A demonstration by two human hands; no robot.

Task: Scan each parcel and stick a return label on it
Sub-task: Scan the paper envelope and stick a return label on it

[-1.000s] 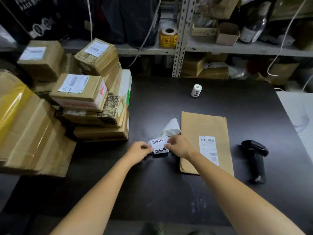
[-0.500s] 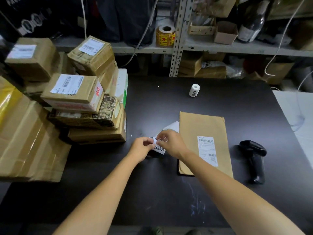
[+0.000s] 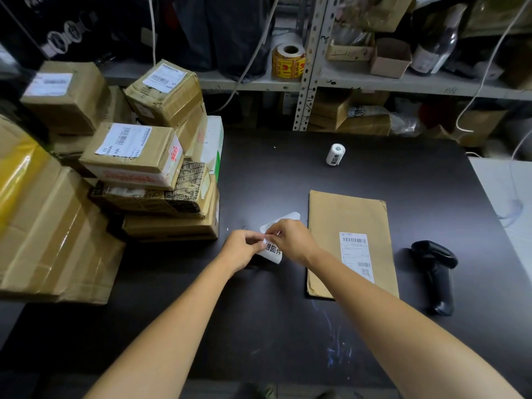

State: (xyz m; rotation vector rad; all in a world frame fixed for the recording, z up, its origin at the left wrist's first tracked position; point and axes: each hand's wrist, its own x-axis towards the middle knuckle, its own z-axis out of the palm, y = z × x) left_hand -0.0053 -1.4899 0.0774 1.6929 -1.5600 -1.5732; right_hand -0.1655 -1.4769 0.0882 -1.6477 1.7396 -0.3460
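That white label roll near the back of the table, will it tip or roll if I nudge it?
The label roll seems to stand on end, taller than wide, so a nudge would probably tip it. Once down, its round body would likely roll across the table. Small with a hollow core: probably light.

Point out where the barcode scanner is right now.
In the head view, the black barcode scanner lies on the dark table at the right side. It sits just right of the flat brown parcel, with a gap between them.
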